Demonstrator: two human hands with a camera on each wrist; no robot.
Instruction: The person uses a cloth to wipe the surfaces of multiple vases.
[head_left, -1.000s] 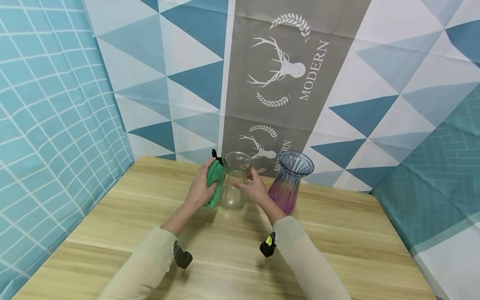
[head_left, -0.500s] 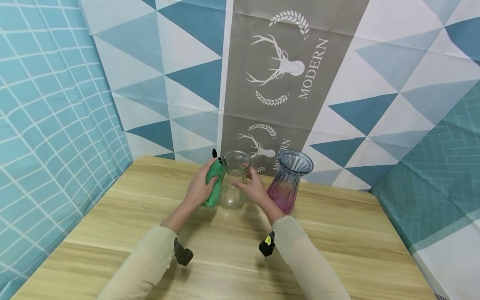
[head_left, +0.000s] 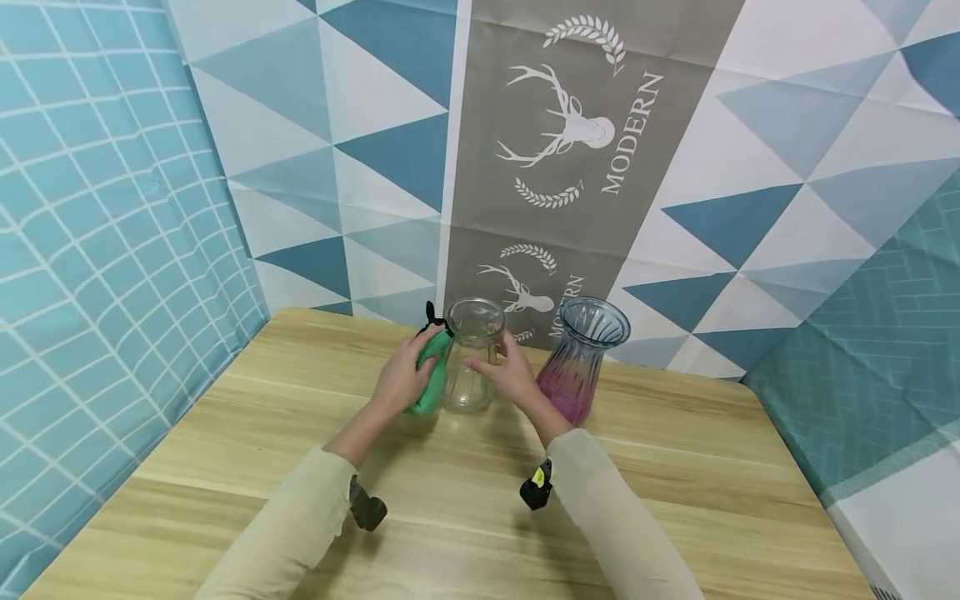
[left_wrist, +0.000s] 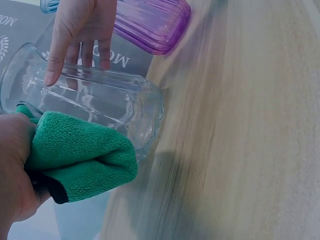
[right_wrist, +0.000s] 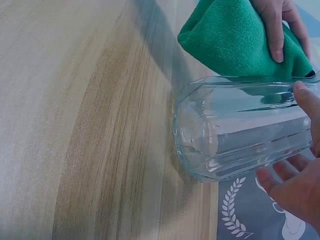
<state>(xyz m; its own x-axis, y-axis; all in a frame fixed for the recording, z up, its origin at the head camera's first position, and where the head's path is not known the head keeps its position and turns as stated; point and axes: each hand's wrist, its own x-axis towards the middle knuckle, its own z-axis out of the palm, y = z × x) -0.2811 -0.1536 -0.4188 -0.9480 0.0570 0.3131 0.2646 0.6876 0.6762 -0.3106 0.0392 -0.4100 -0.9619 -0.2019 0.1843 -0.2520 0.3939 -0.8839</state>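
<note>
A clear glass vase (head_left: pixel 468 383) stands upright on the wooden table in the head view. My left hand (head_left: pixel 399 375) grips a folded green towel (left_wrist: pixel 82 155) with a black edge strip and presses it to the vase's left side. From the right, my right hand (head_left: pixel 512 372) holds the vase, its thumb on the near side and its other fingers round the far side. In the right wrist view, the right hand (right_wrist: pixel 300 175) is at the vase's wall, and the green towel (right_wrist: pixel 230 40) lies along the opposite wall.
A blue-to-purple ribbed glass vase (head_left: pixel 573 375) stands just right of the clear one, close to my right forearm. Behind the table (head_left: pixel 697 492) hangs a patterned cloth backdrop (head_left: pixel 390 167), with blue grid cloth (head_left: pixel 97 208) at the left.
My left hand and the towel have slid slightly down along the clear vase's side, baring more of the black strip at the top. The right hand keeps its hold on the vase.
</note>
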